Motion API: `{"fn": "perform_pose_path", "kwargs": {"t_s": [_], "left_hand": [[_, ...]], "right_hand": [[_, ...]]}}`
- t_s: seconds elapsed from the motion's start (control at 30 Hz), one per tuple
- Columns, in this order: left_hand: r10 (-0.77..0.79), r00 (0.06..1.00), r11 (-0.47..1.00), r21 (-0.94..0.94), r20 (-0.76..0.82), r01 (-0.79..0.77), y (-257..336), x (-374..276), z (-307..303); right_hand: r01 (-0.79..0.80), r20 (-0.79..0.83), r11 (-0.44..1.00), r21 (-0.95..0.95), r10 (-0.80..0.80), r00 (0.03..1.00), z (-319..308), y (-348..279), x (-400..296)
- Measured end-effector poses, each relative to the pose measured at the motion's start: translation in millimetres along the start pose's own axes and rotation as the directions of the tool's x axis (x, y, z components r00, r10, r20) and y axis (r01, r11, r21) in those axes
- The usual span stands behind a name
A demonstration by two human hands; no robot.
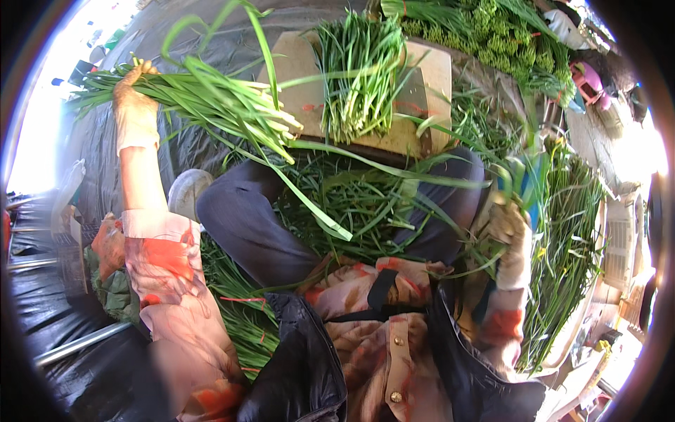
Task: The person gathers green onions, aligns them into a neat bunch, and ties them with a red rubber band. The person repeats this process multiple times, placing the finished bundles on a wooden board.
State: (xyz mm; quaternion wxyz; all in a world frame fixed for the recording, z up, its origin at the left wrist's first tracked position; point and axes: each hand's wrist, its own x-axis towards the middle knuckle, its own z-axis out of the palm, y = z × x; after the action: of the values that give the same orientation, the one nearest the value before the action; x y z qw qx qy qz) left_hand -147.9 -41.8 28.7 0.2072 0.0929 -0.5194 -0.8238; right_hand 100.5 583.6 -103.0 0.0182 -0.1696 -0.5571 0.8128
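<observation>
My left hand (136, 103), in a pale glove, is raised at the upper left and grips a bunch of Chinese chives (221, 95). The pale stem ends point right, towards a wooden board (437, 79). Another chive bunch (361, 79) lies on that board, cut ends towards me. My right hand (510, 227), also gloved, is at the right beside my knee, blurred by motion. Its fingers close around a few long green leaves (509, 176). One long leaf (390, 171) stretches from near the held bunch towards this hand.
Loose leaf trimmings (353, 195) cover the ground between my knees. A long heap of chives (567, 253) lies at the right. Tied green bunches (490, 37) are stacked at the upper right; tied chives (248, 322) lie by my left side. A metal bar (82, 344) crosses the lower left.
</observation>
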Motion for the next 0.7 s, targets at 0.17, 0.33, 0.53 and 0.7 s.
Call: {"fn": "perform_pose_path", "kwargs": {"t_s": [0.17,0.33,0.53,0.7], "left_hand": [[0.037,0.999,0.999,-0.014,0.034,-0.037,1.7,2.4,18.2],[0.048,0.996,0.999,-0.015,0.076,-0.047,17.3,-22.3,35.8],[0.103,0.994,0.994,-0.034,0.028,-0.102,22.1,-51.5,80.2],[0.112,0.992,0.991,-0.08,0.061,-0.107,-4.2,-68.0,126.1]], "right_hand": [[-0.355,-0.26,0.523,-0.774,0.249,0.933,-83.0,-6.5,5.3],[0.404,0.403,-0.003,-0.915,-0.082,0.911,-1.6,-15.5,11.4],[0.719,0.704,0.269,-0.641,-0.167,0.69,152.4,8.5,51.1],[0.824,0.689,0.483,-0.297,-0.489,0.535,217.7,58.0,107.5]]}}
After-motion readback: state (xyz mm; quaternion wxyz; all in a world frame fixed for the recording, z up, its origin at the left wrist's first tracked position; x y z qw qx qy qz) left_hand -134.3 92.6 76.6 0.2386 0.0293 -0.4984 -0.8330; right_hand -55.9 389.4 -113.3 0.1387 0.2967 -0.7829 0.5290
